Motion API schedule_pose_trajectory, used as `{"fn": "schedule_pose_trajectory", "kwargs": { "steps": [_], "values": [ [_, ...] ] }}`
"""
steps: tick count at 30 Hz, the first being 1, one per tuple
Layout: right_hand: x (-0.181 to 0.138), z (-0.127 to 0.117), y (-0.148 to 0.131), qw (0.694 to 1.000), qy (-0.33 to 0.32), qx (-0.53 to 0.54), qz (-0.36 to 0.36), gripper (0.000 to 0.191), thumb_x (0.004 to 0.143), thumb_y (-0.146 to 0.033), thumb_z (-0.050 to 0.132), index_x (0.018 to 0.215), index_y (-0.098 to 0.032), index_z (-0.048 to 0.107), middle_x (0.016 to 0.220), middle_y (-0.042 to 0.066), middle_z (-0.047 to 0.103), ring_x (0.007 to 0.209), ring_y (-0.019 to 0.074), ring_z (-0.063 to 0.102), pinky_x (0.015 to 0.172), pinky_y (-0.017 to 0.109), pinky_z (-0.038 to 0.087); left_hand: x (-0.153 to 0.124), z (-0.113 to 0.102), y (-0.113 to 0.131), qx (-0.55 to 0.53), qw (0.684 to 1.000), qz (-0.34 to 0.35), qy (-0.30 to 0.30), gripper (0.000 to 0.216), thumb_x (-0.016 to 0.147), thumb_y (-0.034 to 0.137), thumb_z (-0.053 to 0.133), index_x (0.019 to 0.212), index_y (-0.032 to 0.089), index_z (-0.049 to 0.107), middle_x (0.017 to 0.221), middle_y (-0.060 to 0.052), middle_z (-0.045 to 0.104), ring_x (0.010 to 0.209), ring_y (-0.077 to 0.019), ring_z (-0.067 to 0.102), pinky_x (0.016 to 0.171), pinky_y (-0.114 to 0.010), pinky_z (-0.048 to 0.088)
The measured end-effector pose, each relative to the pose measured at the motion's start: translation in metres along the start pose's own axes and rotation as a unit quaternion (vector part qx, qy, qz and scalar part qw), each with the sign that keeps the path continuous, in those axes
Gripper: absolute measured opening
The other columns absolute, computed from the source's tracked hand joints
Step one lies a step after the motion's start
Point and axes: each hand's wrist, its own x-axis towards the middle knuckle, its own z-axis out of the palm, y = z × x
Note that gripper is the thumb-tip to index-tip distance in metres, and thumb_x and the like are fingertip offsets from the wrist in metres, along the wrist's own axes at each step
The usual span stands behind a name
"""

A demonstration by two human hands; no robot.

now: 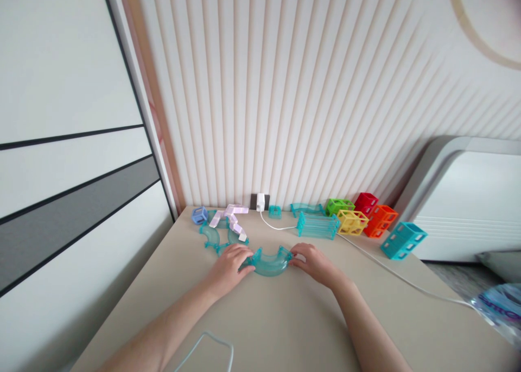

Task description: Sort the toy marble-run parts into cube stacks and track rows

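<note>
A translucent teal curved track piece (270,265) lies near the middle of the table, bowed toward me. My left hand (229,270) is closed around its left end, thumb in front, and more teal plastic shows partly hidden by those fingers. At the opposite end, my right hand (313,263) pinches the tip between thumb and fingers. Just beyond my left hand are other teal curved pieces (211,235), with a branching chain of pale lilac pieces (230,218) lying over them.
A blue open cube (199,215) sits at the far left corner. Teal straight tracks (317,225) lie along the back. To the right stand yellow (352,222), orange (380,220) and teal (404,241) frame blocks. A white cable (391,265) runs from the wall charger (260,201) across the table.
</note>
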Motion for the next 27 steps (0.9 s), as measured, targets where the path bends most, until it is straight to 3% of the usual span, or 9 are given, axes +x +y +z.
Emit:
{"fn": "schedule_pose_trajectory", "kwargs": {
  "steps": [12, 19, 27],
  "values": [
    [0.000, 0.003, 0.008, 0.998, 0.000, 0.058, 0.041, 0.012, 0.089, -0.032, 0.063, 0.089, -0.023, 0.071, 0.091, 0.003, 0.073, 0.085, 0.0193, 0.066, 0.077, 0.028, 0.048, 0.006, 0.002, 0.007, 0.033, 0.999, 0.004, -0.008, 0.022, 0.078, 0.016, 0.079, 0.095, 0.021, 0.066, 0.094, -0.003, 0.072, 0.100, -0.0234, 0.067, 0.090, -0.040, 0.053],
    [-0.001, 0.003, 0.010, 0.998, 0.007, 0.039, 0.044, 0.015, 0.090, -0.033, 0.061, 0.087, -0.022, 0.071, 0.089, 0.004, 0.072, 0.082, 0.0195, 0.065, 0.075, 0.029, 0.048, 0.010, 0.003, 0.008, 0.065, 0.997, 0.010, -0.031, 0.011, 0.084, 0.023, 0.075, 0.086, 0.020, 0.065, 0.089, -0.002, 0.070, 0.093, -0.0218, 0.066, 0.086, -0.038, 0.052],
    [0.001, 0.003, 0.012, 0.998, 0.034, 0.017, 0.045, 0.018, 0.091, -0.032, 0.057, 0.085, -0.022, 0.071, 0.087, 0.005, 0.072, 0.079, 0.0198, 0.065, 0.073, 0.029, 0.048, 0.011, 0.007, 0.015, 0.080, 0.997, 0.001, -0.017, 0.003, 0.088, 0.021, 0.069, 0.087, 0.021, 0.065, 0.088, -0.002, 0.069, 0.093, -0.0231, 0.062, 0.088, -0.041, 0.050]
  ]
}}
